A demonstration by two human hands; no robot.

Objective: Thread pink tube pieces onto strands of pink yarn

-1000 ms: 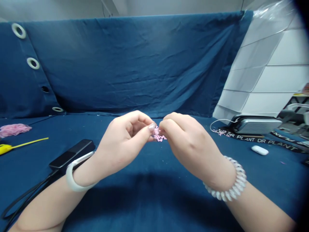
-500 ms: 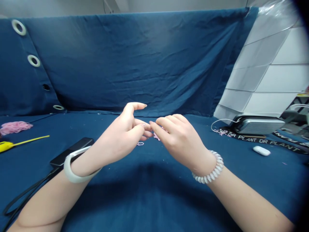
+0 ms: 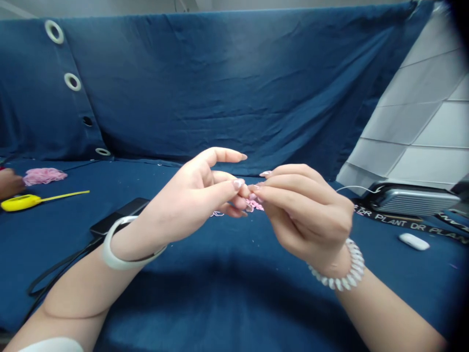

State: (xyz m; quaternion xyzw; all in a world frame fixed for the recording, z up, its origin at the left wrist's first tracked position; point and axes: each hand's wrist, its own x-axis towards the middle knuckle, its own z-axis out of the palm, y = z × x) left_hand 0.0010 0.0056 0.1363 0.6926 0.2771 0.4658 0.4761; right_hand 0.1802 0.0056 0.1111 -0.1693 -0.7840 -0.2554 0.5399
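Observation:
My left hand is raised over the blue cloth, its thumb pinched against a finger while the index finger stretches out above. Close beside it, my right hand has its thumb and index finger pressed together, the fingertips of both hands nearly meeting. Whatever lies in either pinch is too small to make out. Behind the fingertips, a small heap of pink yarn-like strands shows in part. A thin pale loop of string lies on the cloth beyond my left hand, which partly hides it.
At left are a pink strand bundle, a yellow-handled tool, another person's hand and a black box with a cable. A silver ribbed case, a lettered black lanyard and a white oval case lie at right.
My right hand has turned so its thumb side shows and has shifted right. My left thumb and fingers have shifted slightly right. The view has swung left, bringing another person's hand in.

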